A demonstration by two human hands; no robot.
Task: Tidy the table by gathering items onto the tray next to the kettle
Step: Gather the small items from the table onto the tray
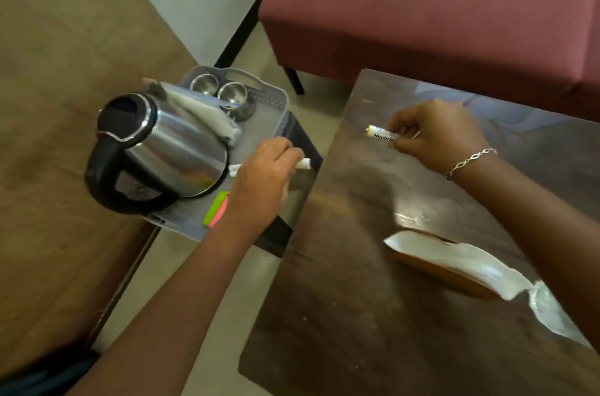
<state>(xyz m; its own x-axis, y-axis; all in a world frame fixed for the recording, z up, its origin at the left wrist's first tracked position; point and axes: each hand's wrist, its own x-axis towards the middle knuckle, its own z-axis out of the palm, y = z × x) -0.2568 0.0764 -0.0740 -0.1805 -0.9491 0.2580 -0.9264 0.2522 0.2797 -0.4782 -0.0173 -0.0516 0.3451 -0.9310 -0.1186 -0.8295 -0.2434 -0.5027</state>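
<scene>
A grey plastic tray (272,97) sits left of the dark wooden table (357,282). On it stand a steel kettle (168,149), two steel cups (232,93), a grey cloth (207,116) and green and pink sticky notes (216,209). My left hand (263,183) hovers over the tray's right side, closed on a small white tube (303,163); another white piece (234,168) lies just left of it. My right hand (435,132) is above the table's far part, pinching a white battery (381,133) with a yellow end.
A brown and white curved dish (454,262) lies on the table near my right forearm. A maroon upholstered bench (438,6) stands behind the table. A tan surface (65,55) fills the left. The tray rests on a dark stand.
</scene>
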